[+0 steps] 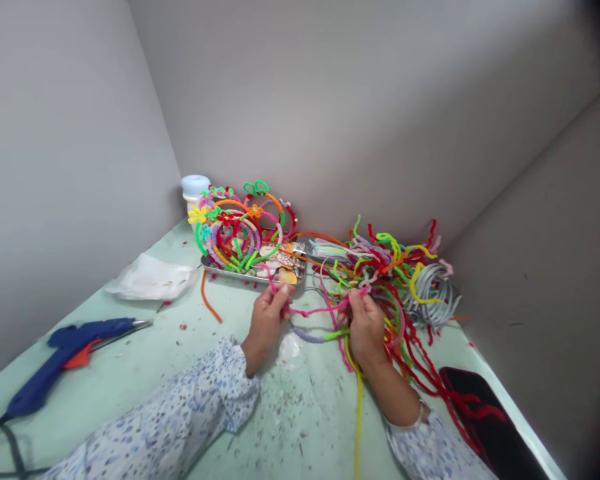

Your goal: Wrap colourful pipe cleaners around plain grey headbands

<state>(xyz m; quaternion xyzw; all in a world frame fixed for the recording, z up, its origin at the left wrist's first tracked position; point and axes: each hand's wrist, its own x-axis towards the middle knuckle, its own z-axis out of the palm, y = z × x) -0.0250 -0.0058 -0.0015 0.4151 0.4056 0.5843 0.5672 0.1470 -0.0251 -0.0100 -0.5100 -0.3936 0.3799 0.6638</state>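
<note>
A pink pipe cleaner (315,311) stretches between my two hands above the middle of the table. My left hand (270,319) pinches it near one end, which sticks up past the fingers. My right hand (364,325) is closed on its other part. Under and between the hands lies a headband wrapped in purple and green (313,337), partly hidden by my right hand. Beyond my left hand, a metal tray (240,275) bears several decorated headbands (230,227) and flat patterned pieces. A tangled heap of coloured pipe cleaners (380,260) spreads behind and beside my right hand.
A blue glue gun (70,353) with a cable lies at the left, near a white plastic bag (153,277). A white jar with a light blue lid (196,187) stands at the back. Silver wire hoops (437,297) and a black phone (485,417) are at the right.
</note>
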